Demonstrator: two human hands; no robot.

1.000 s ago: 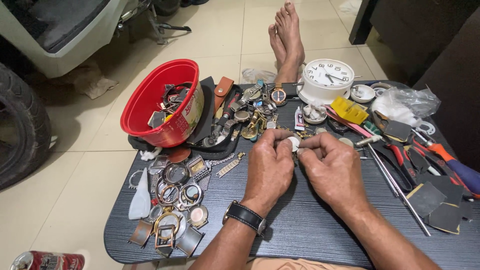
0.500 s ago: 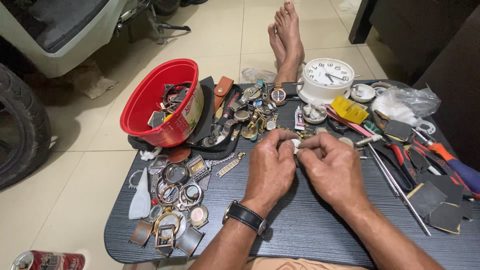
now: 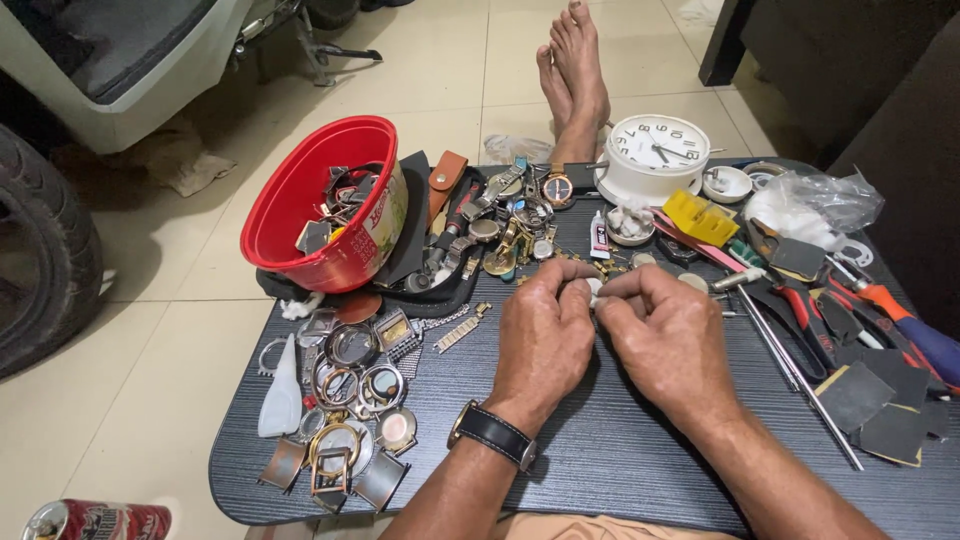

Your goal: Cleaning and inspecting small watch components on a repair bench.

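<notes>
My left hand (image 3: 543,335) and my right hand (image 3: 668,340) meet over the middle of a low dark table (image 3: 620,470). Between their fingertips they pinch a small white piece (image 3: 594,291), mostly hidden by the fingers. A black wristwatch (image 3: 493,435) is strapped on my left wrist. Just beyond the hands lies a heap of watches and watch parts (image 3: 505,225). Several empty watch cases and bezels (image 3: 350,390) lie to the left of my left hand.
A tilted red bowl (image 3: 320,205) holding watch parts leans at the table's left back. A white alarm clock (image 3: 655,155), a yellow block (image 3: 702,217), a plastic bag (image 3: 815,205), pliers and screwdrivers (image 3: 850,310) fill the right. Bare feet (image 3: 573,65) rest on the floor beyond. A tyre (image 3: 40,260) stands left.
Both hands stay together over the table; the fingers shift slightly around the small white piece. Nothing else has moved.
</notes>
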